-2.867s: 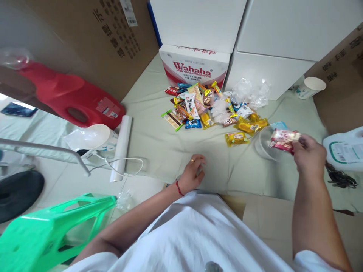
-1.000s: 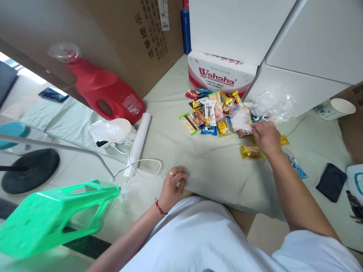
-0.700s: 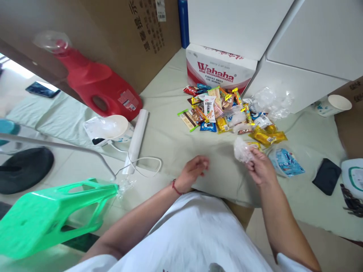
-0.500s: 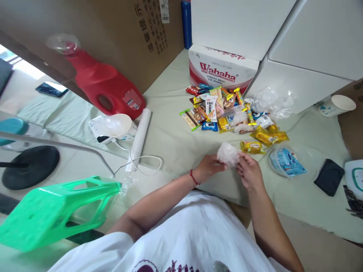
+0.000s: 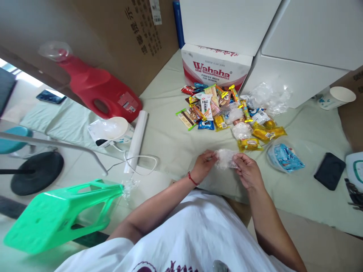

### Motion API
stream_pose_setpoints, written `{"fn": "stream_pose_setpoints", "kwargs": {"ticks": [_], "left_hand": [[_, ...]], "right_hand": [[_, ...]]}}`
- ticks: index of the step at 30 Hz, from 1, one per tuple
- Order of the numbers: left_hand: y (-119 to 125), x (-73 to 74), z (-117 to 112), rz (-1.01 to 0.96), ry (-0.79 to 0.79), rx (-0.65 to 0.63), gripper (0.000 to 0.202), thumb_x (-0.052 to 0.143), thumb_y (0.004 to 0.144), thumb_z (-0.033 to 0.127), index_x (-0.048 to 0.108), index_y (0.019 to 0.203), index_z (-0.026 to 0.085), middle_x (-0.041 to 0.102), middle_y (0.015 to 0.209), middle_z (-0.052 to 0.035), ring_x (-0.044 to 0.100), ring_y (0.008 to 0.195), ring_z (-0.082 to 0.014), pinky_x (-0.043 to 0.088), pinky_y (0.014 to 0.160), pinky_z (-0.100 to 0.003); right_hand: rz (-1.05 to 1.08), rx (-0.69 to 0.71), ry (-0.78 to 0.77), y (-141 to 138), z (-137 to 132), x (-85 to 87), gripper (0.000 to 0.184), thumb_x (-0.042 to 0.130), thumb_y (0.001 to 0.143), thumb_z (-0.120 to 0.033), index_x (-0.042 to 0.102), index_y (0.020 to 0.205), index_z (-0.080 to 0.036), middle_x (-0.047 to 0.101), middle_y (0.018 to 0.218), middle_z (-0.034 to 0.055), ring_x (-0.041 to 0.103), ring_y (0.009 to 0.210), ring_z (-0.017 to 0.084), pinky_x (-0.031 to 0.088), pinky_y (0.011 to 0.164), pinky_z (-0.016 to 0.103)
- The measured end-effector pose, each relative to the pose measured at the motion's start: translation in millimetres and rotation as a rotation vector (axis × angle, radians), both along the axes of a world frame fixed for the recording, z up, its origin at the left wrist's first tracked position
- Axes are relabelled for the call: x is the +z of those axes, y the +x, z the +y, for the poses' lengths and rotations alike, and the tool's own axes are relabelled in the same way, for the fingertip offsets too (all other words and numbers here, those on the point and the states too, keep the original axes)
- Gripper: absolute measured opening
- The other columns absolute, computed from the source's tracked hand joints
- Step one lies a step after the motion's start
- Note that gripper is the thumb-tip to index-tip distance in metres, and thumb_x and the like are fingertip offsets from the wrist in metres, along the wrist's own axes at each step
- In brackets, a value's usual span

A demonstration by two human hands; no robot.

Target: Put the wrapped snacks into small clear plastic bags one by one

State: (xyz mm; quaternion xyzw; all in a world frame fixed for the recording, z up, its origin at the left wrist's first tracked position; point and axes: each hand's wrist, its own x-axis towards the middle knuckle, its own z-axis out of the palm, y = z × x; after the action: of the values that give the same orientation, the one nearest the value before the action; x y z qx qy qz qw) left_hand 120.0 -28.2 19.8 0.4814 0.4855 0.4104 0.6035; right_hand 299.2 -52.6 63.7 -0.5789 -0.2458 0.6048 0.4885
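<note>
A crumpled clear plastic wrapper point(image 5: 226, 158) is stretched between my two hands, low over the cloth. My left hand point(image 5: 204, 163) pinches its left end; a red string bracelet is on that wrist. On the other side, the fingers of my right hand point(image 5: 247, 169) are closed on the wrapper's right end. Just beyond them lies a whitish round packet point(image 5: 242, 131), next to a yellow snack packet point(image 5: 250, 144). Behind these spreads a pile of small wrapped snacks point(image 5: 211, 107) in many colours.
A Wahaha carton point(image 5: 215, 68) stands behind the snacks. Crumpled clear plastic point(image 5: 270, 97) lies right of the pile. A clear tub point(image 5: 273, 160) with blue packets and a black pouch point(image 5: 329, 171) are further right. On the left are a red jug point(image 5: 99, 88), paper cup point(image 5: 120, 130) and green stool point(image 5: 56, 207).
The white rounded bundle between my hands has given way to a flatter, stretched clear wrapper. A whitish round packet now shows at the pile's front edge. The view has shifted slightly.
</note>
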Motion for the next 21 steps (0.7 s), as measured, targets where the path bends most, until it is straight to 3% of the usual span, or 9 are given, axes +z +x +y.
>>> {"fn": "stream_pose_setpoints", "kwargs": {"ticks": [2, 5, 9, 12, 14, 16, 19, 21], "left_hand": [[-7.5, 2.8, 4.0, -0.093, -0.076, 0.068, 0.023, 0.075, 0.084, 0.037, 0.067, 0.074, 0.017, 0.063, 0.086, -0.0021, 0.058, 0.087, -0.0148, 0.051, 0.084, -0.027], [-20.2, 8.5, 11.8, -0.265, -0.284, 0.215, 0.023, 0.076, 0.081, 0.036, 0.061, 0.078, 0.018, 0.06, 0.085, 0.0, 0.058, 0.08, -0.0121, 0.053, 0.073, -0.024], [-33.8, 15.0, 22.7, -0.411, -0.476, 0.296, 0.025, 0.069, 0.088, 0.035, 0.051, 0.081, 0.019, 0.061, 0.081, 0.0009, 0.061, 0.068, -0.01, 0.056, 0.067, -0.026], [-41.4, 16.3, 28.1, -0.394, -0.537, 0.344, 0.024, 0.066, 0.09, 0.032, 0.049, 0.079, 0.02, 0.052, 0.065, 0.0064, 0.046, 0.047, -0.0045, 0.044, 0.049, -0.019], [-46.1, 16.2, 29.4, -0.325, -0.512, 0.282, 0.027, 0.068, 0.089, 0.036, 0.049, 0.078, 0.02, 0.043, 0.057, 0.0101, 0.033, 0.039, -0.0028, 0.03, 0.041, -0.017], [-52.1, 17.2, 29.6, -0.243, -0.469, 0.145, 0.033, 0.075, 0.083, 0.042, 0.052, 0.077, 0.019, 0.038, 0.052, 0.0115, 0.027, 0.037, -0.0023, 0.022, 0.038, -0.017], [-66.9, 23.2, 29.0, -0.139, -0.43, -0.117, 0.043, 0.085, 0.072, 0.05, 0.056, 0.075, 0.017, 0.038, 0.051, 0.0108, 0.027, 0.039, -0.0019, 0.02, 0.038, -0.017], [-80.1, 29.7, 27.8, -0.127, -0.445, -0.281, 0.049, 0.088, 0.068, 0.055, 0.059, 0.076, 0.017, 0.035, 0.051, 0.0109, 0.025, 0.04, -0.002, 0.019, 0.038, -0.017]], "right_hand": [[-0.008, -0.021, 0.002, 9.8, -1.6, -1.5, 0.05, 0.095, 0.057, -0.052, 0.065, 0.078, -0.019, 0.049, 0.06, -0.0069, 0.029, 0.047, 0.003, 0.019, 0.039, 0.016], [-0.027, -0.023, -0.01, 26.1, -4.4, -3.5, 0.05, 0.096, 0.056, -0.051, 0.066, 0.078, -0.019, 0.052, 0.061, -0.0056, 0.03, 0.047, 0.003, 0.019, 0.04, 0.017], [-0.079, 0.016, -0.023, 40.6, -12.7, -5.8, 0.048, 0.094, 0.059, -0.053, 0.068, 0.08, -0.019, 0.053, 0.061, -0.0052, 0.032, 0.048, 0.004, 0.019, 0.041, 0.018], [-0.237, 0.115, 0.053, 50.8, -22.5, -7.4, 0.042, 0.089, 0.068, -0.055, 0.071, 0.084, -0.02, 0.053, 0.061, -0.0046, 0.038, 0.051, 0.007, 0.027, 0.046, 0.02], [-0.395, 0.194, 0.115, 60.8, -28.1, -8.2, 0.038, 0.084, 0.075, -0.054, 0.074, 0.088, -0.02, 0.056, 0.063, -0.0031, 0.044, 0.057, 0.009, 0.034, 0.052, 0.022], [-0.509, 0.154, 0.156, 73.2, -31.4, -8.2, 0.035, 0.08, 0.08, -0.054, 0.074, 0.092, -0.021, 0.059, 0.067, -0.0021, 0.047, 0.06, 0.011, 0.037, 0.056, 0.023], [-0.562, -0.003, 0.213, 90.7, -32.8, -4.1, 0.035, 0.077, 0.082, -0.056, 0.071, 0.092, -0.023, 0.061, 0.075, -0.0011, 0.051, 0.065, 0.013, 0.042, 0.06, 0.025], [-0.523, -0.012, 0.256, 97.2, -32.7, 1.8, 0.035, 0.078, 0.08, -0.057, 0.069, 0.089, -0.024, 0.066, 0.088, 0.0015, 0.058, 0.077, 0.016, 0.048, 0.068, 0.027]]}}
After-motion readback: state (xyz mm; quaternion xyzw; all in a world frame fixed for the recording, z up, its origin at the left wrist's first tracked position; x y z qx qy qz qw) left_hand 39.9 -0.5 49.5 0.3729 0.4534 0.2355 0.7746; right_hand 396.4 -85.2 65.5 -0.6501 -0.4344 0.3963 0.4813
